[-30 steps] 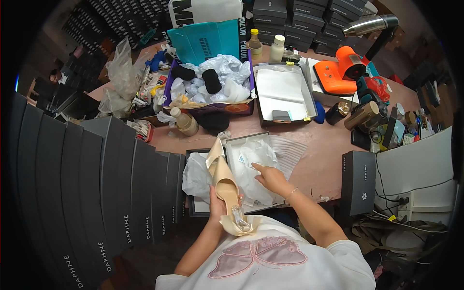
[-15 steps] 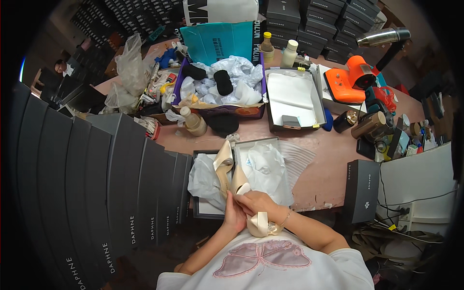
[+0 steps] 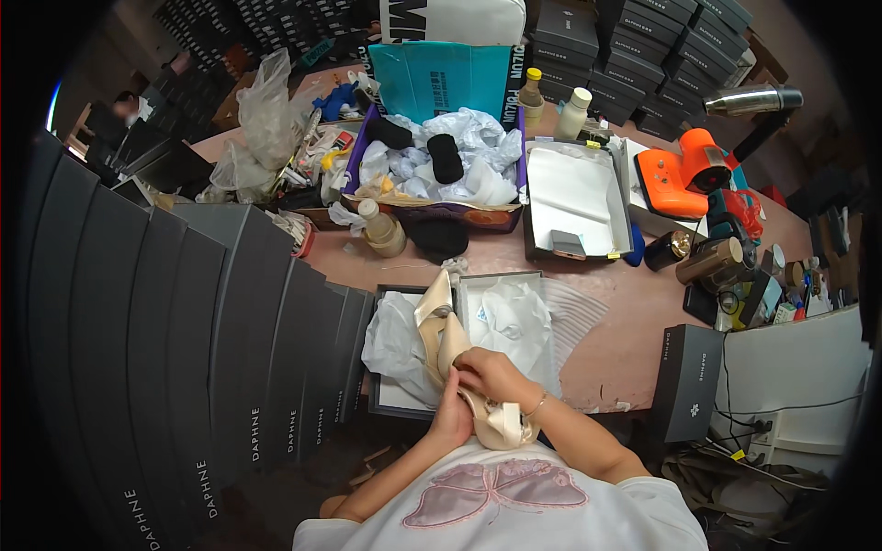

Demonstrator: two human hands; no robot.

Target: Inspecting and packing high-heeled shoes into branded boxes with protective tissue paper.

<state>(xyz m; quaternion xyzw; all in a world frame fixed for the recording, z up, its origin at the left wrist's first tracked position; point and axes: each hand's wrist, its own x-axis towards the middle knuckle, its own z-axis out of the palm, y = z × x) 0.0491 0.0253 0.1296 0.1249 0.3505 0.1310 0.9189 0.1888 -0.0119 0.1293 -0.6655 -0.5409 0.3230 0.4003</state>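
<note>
My left hand (image 3: 453,415) is closed around the side of a cream pointed-toe heeled shoe (image 3: 452,338). The shoe's toe points away from me and its ankle strap and heel are close to my shirt. From the right, my right hand (image 3: 496,375) has its fingers bent against the shoe's front opening; whatever is under the fingertips is hidden. A second cream shoe (image 3: 435,298) lies just left of the first, its far end raised; whether my left hand also holds it, I cannot tell. Beneath them is an open dark shoebox (image 3: 378,390) with white tissue paper (image 3: 400,347).
Tall stacks of dark shoeboxes (image 3: 188,312) line my left. Behind the work stand a purple carton (image 3: 520,184) of tissue wads, a bottle (image 3: 381,230) and a shallow tray (image 3: 533,241). An orange device (image 3: 666,188) sits far right, a single dark box (image 3: 687,381) nearer.
The view has shifted slightly. My right fingers have moved deeper over the shoe's front, and a small white piece seen beside them before no longer shows. Both hands stay on the shoe.
</note>
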